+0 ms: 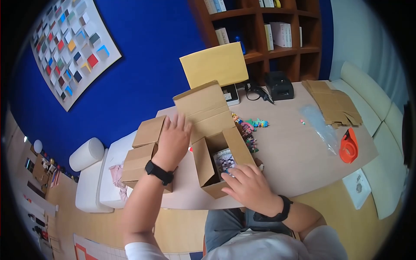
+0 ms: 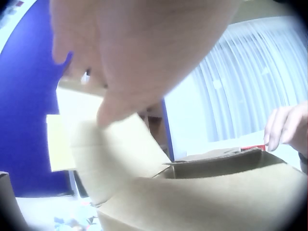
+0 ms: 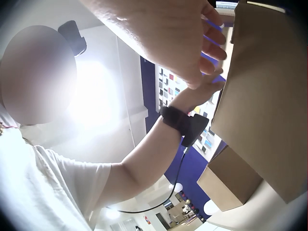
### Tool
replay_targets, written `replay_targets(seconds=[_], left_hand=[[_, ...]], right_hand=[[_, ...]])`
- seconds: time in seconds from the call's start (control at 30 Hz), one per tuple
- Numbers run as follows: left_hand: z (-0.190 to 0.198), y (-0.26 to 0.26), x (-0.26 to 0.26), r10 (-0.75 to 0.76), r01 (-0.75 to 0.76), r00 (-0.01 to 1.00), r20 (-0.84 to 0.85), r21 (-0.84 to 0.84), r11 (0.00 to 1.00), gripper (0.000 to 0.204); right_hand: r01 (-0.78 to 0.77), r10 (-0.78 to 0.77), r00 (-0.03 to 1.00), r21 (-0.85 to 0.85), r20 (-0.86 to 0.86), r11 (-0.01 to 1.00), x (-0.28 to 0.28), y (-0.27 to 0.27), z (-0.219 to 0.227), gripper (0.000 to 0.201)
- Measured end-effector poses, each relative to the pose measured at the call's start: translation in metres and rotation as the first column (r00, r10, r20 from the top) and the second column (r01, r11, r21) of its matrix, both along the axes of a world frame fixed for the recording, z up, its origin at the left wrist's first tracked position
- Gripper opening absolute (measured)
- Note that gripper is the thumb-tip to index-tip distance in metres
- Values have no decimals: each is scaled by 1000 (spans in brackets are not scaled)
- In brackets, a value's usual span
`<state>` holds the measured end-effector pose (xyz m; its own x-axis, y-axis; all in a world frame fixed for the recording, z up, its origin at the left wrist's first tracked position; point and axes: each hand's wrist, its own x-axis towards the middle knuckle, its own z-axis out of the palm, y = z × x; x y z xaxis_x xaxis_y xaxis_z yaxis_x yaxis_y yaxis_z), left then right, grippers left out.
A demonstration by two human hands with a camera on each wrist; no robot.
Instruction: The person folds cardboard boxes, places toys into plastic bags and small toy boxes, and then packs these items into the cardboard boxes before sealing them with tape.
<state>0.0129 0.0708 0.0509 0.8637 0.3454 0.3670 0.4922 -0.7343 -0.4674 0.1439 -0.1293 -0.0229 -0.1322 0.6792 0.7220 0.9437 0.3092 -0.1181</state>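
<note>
Cardboard box (image 1: 238, 145) sat open on the table (image 1: 294, 169), just ahead of the right fingers and to the right of the left ones. Its long axis ran away from the body, far end veering slightly left, lid (image 1: 203, 108) standing up at that far end. Right hand (image 1: 250, 186) was nearer the opening, over the near right part; left hand (image 1: 171, 138) was nearer the lid, at its left edge. Left fingers: extended, slightly apart. Right fingers: loosely bent, a bit apart, thumb out to the side, nothing gripped. Contact with rim or lid: couldn't tell for either hand (overlap hid it). Printed packet (image 1: 224, 159) lay inside, just beyond the right fingertips.

Two brown cartons (image 1: 149, 130) (image 1: 138, 160) were left of the left fingers. Small figurines (image 1: 249, 128) lay past the right fingers, along the box's right side. Further right: clear plastic (image 1: 320, 125), red-orange tape dispenser (image 1: 349, 151), flattened cardboard (image 1: 333, 104).

Hard to make out: box floor, shadowed and partly cut off by the walls; packet's near part, behind the right hand; packet print, too blurred to read.
</note>
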Motion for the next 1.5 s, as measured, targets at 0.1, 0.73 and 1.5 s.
replay_targets(seconds=[0.1,0.73,1.5], left_hand=[[-23,-5,-2,-162,149,987,-6,-356,922,22],[-25,-35,-57,-133,123,991,13,-484,866,30],[-99,-8,2,324,99,849,-416,-478,-873,40]], right_hand=[[-7,9,999,-30,52,1000,6,14,0,45],[187,-201,971,-108,-130,976,20,-7,-42,47],[-14,9,996,-58,-91,998,-5,0,-59,21]])
